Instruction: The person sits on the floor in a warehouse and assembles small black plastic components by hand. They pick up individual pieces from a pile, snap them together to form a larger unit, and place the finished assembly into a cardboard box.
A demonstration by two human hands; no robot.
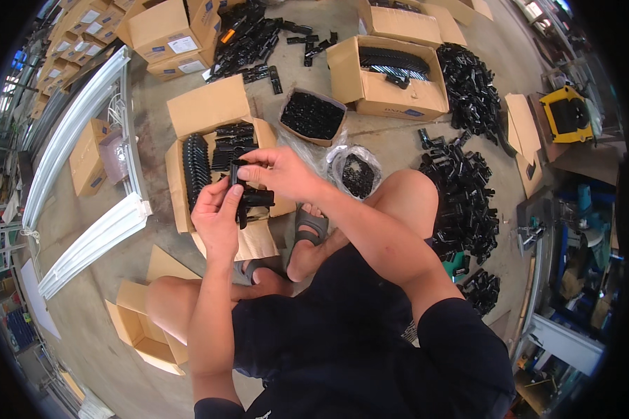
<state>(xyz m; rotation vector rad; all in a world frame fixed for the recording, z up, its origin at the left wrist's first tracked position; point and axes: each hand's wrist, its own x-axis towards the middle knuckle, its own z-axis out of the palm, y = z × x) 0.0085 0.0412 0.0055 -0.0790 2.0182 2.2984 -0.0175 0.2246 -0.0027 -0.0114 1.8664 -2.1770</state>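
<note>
My left hand (218, 215) is closed around a black molded plastic part (233, 172), held upright between thumb and fingers. The thumb and fingertips of my right hand (281, 172) pinch its upper end. Another black piece (257, 199) shows just beside my left thumb; whether it is joined to the held part I cannot tell. Both hands are above an open cardboard box (213, 112), where similar black parts (197, 164) stand in neat rows. Just beyond my right hand are a carton of small black pieces (313, 115) and a clear plastic bag of small dark bits (358, 173).
Loose black parts lie in heaps at the right (463, 188) and at the far side (248, 45). Another packed carton (398, 98) is beyond. White metal rails (94, 244) stretch along the left. An opened small carton (143, 335) sits by my left knee.
</note>
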